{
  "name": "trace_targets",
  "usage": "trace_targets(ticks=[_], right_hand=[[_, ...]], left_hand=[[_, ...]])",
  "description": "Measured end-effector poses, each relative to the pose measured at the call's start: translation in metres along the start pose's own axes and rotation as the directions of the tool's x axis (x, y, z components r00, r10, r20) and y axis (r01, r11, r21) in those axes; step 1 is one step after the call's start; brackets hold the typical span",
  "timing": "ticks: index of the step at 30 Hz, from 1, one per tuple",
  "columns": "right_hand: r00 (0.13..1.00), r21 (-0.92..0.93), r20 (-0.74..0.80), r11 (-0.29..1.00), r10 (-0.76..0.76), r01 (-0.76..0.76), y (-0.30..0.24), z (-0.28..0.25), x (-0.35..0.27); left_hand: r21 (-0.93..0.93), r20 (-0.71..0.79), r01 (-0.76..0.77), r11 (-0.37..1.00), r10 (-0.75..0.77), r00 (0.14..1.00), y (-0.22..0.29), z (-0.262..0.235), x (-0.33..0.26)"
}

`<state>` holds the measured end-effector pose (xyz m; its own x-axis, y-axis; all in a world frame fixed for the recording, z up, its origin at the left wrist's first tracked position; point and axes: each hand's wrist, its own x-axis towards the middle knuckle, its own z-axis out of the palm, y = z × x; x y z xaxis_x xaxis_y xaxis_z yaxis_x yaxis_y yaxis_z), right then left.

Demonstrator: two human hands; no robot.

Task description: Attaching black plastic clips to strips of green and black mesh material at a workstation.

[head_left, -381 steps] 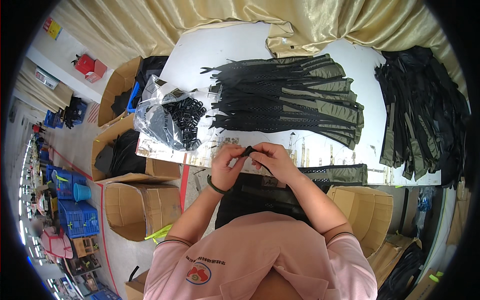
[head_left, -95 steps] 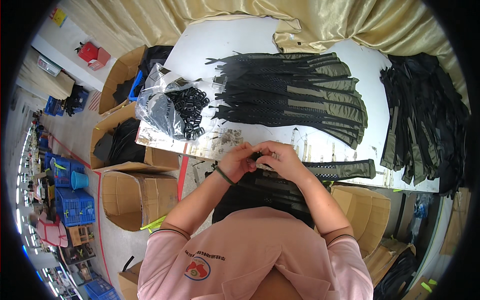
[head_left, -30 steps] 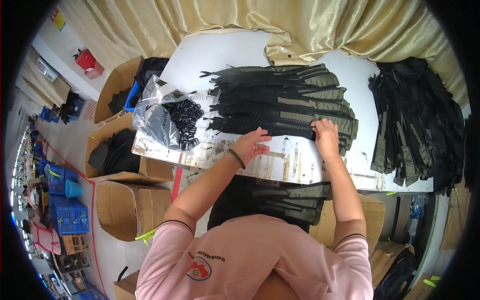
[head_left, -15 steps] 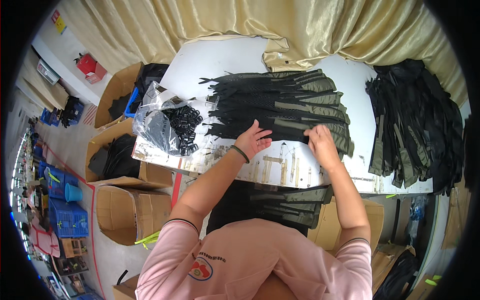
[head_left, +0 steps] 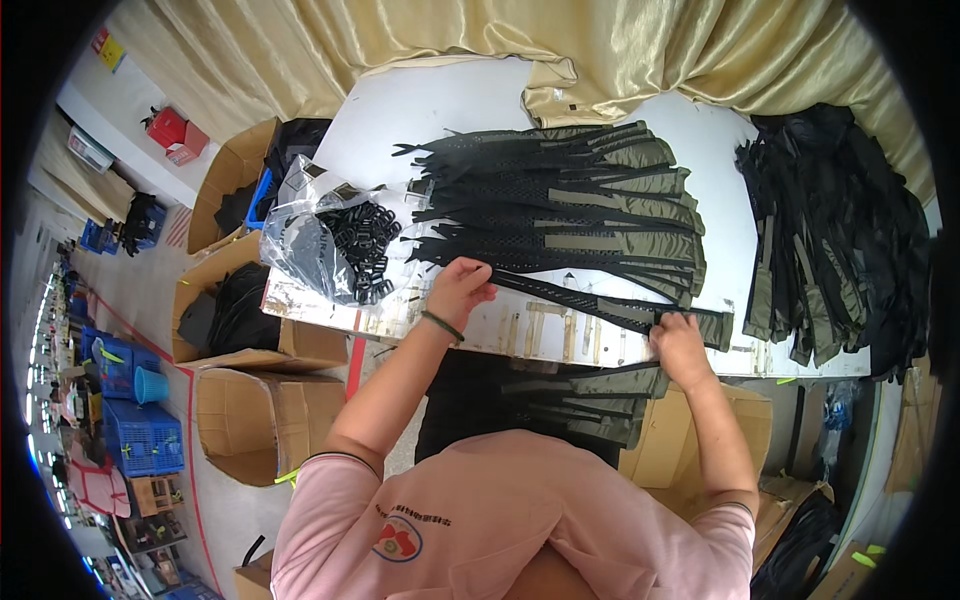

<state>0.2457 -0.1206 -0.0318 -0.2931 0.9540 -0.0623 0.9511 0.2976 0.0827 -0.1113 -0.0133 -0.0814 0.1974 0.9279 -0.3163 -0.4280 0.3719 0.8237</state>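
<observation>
A long black and olive strap (head_left: 600, 300) lies stretched along the near edge of the white table (head_left: 440, 110), just in front of the fanned pile of straps (head_left: 570, 210). The left hand (head_left: 458, 290) pinches its black end, fingers closed on it; the right hand (head_left: 682, 342) grips its olive end. Left of the pile sits a clear bag of black buckles (head_left: 345, 245).

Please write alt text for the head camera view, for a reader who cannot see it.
A person's left hand and right hand hold the two ends of one black and olive strap at the near edge of a white table, beside a fanned strap pile.
</observation>
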Motion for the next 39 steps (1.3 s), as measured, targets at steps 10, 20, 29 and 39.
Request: trace_targets(ticks=[10, 20, 29, 39], right_hand=[[0.928, 0.823, -0.367, 0.444, -0.061, 0.355, -0.156, 0.000, 0.111], [0.962, 0.905, -0.261, 0.325, -0.083, 0.274, -0.161, 0.043, 0.121], [0.990, 0.954, -0.133, 0.265, -0.055, 0.143, -0.159, 0.041, 0.126], [0.994, 0.981, -0.066, -0.190, -0.084, 0.049, -0.160, 0.001, 0.110]], left_hand=[[0.331, 0.212, -0.196, 0.923, 0.130, 0.969, -0.004, -0.005, -0.037], [0.992, -0.041, 0.076, -0.098, 0.322, 0.946, 0.104, -0.135, 0.014], [0.952, -0.056, 0.160, -0.261, 0.363, 0.930, 0.098, -0.134, 0.026], [-0.106, 0.132, 0.093, 0.990, -0.078, 0.988, 0.041, -0.033, -0.049]])
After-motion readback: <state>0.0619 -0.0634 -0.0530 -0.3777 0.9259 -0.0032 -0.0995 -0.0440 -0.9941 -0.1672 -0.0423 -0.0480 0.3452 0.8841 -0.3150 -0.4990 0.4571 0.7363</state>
